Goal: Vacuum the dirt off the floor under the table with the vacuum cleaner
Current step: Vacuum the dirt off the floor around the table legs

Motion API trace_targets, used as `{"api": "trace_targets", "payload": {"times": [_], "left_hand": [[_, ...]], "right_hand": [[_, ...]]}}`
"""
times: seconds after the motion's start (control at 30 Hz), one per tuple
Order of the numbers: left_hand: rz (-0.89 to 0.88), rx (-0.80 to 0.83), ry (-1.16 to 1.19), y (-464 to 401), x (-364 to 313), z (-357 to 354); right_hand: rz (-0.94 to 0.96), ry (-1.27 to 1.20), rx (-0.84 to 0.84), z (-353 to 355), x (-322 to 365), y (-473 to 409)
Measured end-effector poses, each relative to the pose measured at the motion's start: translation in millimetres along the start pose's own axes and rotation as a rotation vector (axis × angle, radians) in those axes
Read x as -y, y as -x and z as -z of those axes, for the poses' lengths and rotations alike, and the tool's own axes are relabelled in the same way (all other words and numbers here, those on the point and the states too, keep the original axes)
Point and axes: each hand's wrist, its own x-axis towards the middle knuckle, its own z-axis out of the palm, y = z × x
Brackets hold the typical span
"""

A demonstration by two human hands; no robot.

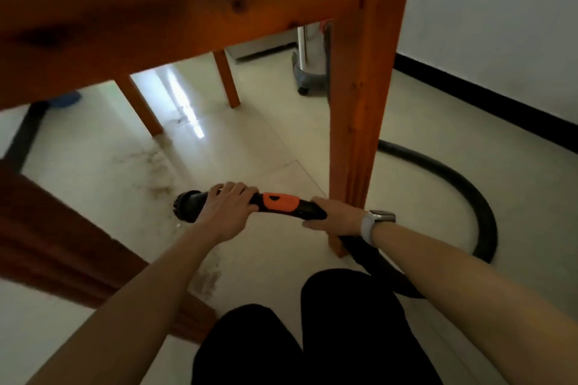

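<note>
My left hand and right hand both grip the vacuum nozzle. Its brush head sits beside the dirt on the floor under the desk.

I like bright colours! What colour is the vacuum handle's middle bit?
Orange, on the black handle, head view.

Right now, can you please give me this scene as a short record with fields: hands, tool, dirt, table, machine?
left hand: left hand grips the front of the nozzle handle, fingers curled over it
right hand: right hand grips the rear of the handle, a watch on the wrist
tool: round brush head low over the floor
dirt: dirt lies beyond the brush, under the table
hose: hose curves behind the near table leg
machine: vacuum canister stands beyond the table
</note>
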Motion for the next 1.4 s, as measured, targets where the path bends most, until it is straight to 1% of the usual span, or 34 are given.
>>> {"api": "trace_targets", "payload": {"times": [0.13, 0.23, 0.33, 0.4, 0.47, 0.57, 0.7, 0.83, 0.9, 1.03, 1.13, 1.2, 1.27, 1.33, 1.4], "left_hand": [[0.189, -0.128, 0.166, 32.0, 24.4, -20.5], [0.267, -0.220, 0.279, 45.9, 37.0, -37.6], [0.360, -0.243, 0.367, 51.5, 46.8, -55.1], [0.417, -0.241, 0.409, 50.5, 52.3, -65.0], [0.460, -0.208, 0.406, 49.4, 55.1, -79.4], [0.498, -0.117, 0.435, 47.1, 50.5, -102.1], [0.578, -0.050, 0.512, 39.1, 43.6, -121.0], [0.639, -0.047, 0.576, 37.4, 40.0, -127.3], [0.650, -0.056, 0.569, 43.1, 35.6, -132.6], [0.630, -0.026, 0.529, 68.3, 21.3, -156.9], [0.616, 0.015, 0.513, 81.6, 7.1, -178.5], [0.597, 0.082, 0.492, 82.7, -1.7, -195.9], [0.598, 0.143, 0.470, 81.4, -8.0, -217.6], [0.645, 0.198, 0.473, 84.8, -14.5, -240.2], [0.675, 0.287, 0.489, 92.6, -24.5, -260.0]], "right_hand": [[0.071, 0.108, -0.050, -11.4, 48.0, -11.2], [0.115, 0.181, -0.071, -19.2, 73.1, -24.1], [0.158, 0.348, -0.102, -27.0, 88.5, -44.0], [0.190, 0.399, -0.122, -35.1, 94.9, -58.4], [0.212, 0.407, -0.108, -48.9, 94.4, -73.5], [0.206, 0.365, -0.050, -68.5, 83.6, -92.2], [0.182, 0.314, 0.102, -74.5, 75.0, -109.3], [0.089, 0.031, 0.305, -72.9, 74.2, -120.5], [0.068, -0.028, 0.323, -76.0, 74.0, -127.1], [0.119, 0.018, 0.292, -92.5, 64.7, -131.4], [0.090, 0.009, 0.337, -103.3, 53.4, -128.3], [0.074, 0.048, 0.373, -111.3, 44.4, -128.9], [0.098, 0.102, 0.381, -121.7, 33.7, -132.0], [0.117, 0.143, 0.389, -130.3, 23.0, -135.7], [0.126, 0.167, 0.389, -135.1, 14.0, -138.4]]}}
